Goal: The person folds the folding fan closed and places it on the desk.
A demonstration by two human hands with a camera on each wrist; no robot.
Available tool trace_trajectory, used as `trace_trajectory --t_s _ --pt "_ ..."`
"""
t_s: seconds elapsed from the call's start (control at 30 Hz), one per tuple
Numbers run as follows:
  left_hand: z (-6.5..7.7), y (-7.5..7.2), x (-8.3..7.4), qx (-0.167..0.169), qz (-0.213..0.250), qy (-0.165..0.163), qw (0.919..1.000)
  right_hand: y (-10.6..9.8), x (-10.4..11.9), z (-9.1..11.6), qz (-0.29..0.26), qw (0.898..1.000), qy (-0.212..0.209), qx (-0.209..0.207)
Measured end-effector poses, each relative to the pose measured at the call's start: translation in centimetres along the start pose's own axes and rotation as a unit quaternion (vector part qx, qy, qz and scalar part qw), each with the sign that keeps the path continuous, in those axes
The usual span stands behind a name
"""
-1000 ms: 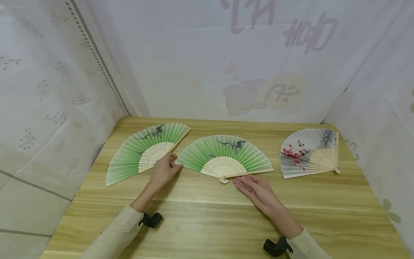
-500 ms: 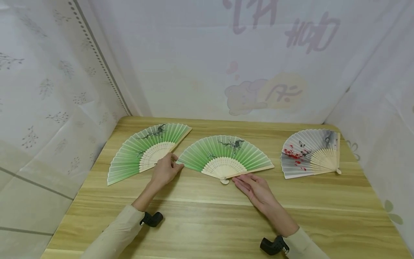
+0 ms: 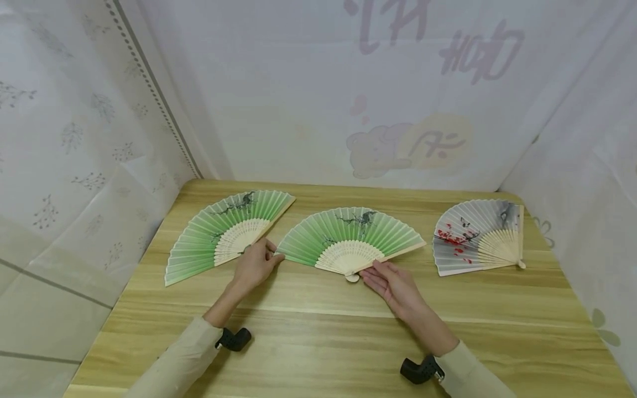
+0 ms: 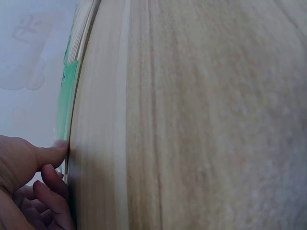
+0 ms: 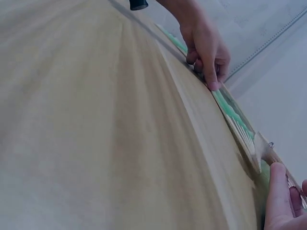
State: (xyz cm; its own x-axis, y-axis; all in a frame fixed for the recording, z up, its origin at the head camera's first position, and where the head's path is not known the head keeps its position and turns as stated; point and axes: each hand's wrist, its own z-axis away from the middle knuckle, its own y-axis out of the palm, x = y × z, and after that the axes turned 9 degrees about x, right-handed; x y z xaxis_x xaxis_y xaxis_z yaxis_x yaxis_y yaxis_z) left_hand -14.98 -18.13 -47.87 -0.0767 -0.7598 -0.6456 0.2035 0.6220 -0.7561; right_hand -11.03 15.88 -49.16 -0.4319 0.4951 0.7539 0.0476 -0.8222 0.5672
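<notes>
A green folding fan (image 3: pixel 350 237) with a dark branch print is spread in the middle of the table, its rounded pivot end toward me. Its left tip is pinched between the thumb and fingers of my left hand (image 3: pixel 254 265). At its lower right edge, near the pivot, my right hand (image 3: pixel 398 290) grips the guard stick, thumb on top and fingers beneath. In the right wrist view the pivot end (image 5: pixel 261 146) stands right by my thumb. A second green fan (image 3: pixel 224 235) lies spread at the left, close to my left hand, which hides its pivot end.
A grey folding fan (image 3: pixel 475 237) with red blossoms lies spread at the right of the wooden table (image 3: pixel 318 342). Pale printed cloth (image 3: pixel 278 99) hangs behind and on both sides. Each wrist bears a black camera.
The middle fan has shifted slightly to the right, its right end rising a little. My right thumb has come over its edge; the left hand keeps its pinch. The other fans stay put.
</notes>
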Motion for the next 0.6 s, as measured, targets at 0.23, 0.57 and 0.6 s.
trace_trajectory --t_s 0.23,0.57,0.6 --pt "-0.19 0.09 0.06 0.011 -0.004 -0.003 0.9999 -0.03 0.83 -0.34 -0.001 1.000 -0.003 -0.024" --pt "-0.25 -0.15 0.21 0.019 -0.007 0.005 0.9998 -0.17 0.93 -0.33 -0.017 1.000 -0.017 -0.015" --pt "-0.24 -0.19 0.21 0.021 -0.005 0.007 0.9997 -0.17 0.97 -0.31 -0.017 1.000 -0.018 -0.010"
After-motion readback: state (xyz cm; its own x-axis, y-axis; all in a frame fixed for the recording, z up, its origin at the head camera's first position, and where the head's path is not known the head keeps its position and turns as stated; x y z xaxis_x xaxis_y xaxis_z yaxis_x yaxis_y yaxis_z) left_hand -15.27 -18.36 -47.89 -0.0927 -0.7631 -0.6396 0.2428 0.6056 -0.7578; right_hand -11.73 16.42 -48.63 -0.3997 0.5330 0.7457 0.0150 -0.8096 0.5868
